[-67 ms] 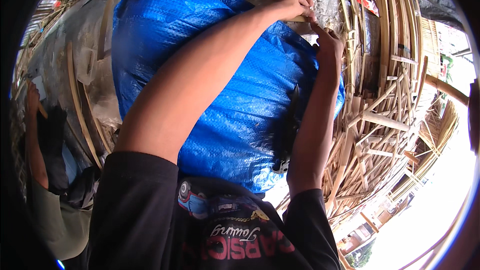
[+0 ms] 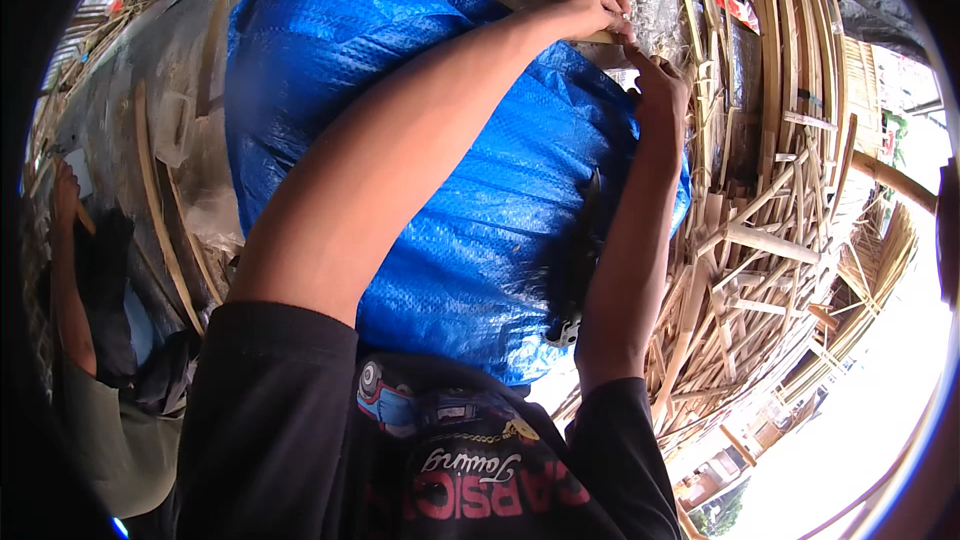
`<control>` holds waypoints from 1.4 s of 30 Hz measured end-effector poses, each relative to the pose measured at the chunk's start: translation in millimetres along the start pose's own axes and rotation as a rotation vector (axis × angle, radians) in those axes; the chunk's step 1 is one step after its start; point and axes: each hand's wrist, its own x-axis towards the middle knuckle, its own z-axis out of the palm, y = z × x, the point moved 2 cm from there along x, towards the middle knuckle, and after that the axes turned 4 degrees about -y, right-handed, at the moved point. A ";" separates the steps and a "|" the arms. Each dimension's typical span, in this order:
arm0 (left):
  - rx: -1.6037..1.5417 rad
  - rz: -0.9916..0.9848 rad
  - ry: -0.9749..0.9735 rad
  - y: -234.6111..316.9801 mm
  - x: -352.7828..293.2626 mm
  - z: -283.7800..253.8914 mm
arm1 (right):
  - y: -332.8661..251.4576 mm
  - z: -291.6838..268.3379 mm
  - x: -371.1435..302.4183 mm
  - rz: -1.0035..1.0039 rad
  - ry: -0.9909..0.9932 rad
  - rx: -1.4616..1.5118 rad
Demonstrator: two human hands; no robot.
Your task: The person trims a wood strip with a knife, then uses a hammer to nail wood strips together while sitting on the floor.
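A heap of split bamboo strips [image 2: 770, 240] lies at the right; another person's arm [image 2: 70, 270] shows at far left, beside silver sheeting [image 2: 120, 130].

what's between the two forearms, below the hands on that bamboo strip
In the head view, blue tarp fills the stretch between the forearms, from the left hand and right hand on the bamboo strip down to the black shirt.
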 end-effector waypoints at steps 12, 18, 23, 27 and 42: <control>0.018 -0.031 0.030 15.4 -4.3 0.0 | -5.9 -0.7 -9.5 0.119 -0.005 -0.054; 0.069 0.038 0.021 7.3 -1.2 0.9 | -5.1 -1.0 -8.3 0.083 -0.120 0.132; 0.027 0.040 -0.003 10.2 -3.2 2.4 | -2.2 -4.0 -1.3 0.132 -0.134 0.130; 0.074 0.073 0.008 12.0 -2.3 3.2 | 2.6 -12.8 -4.1 -0.039 -0.257 0.125; 0.336 0.048 0.063 21.1 -8.5 0.3 | -35.9 5.2 -26.3 -0.495 -0.144 -0.159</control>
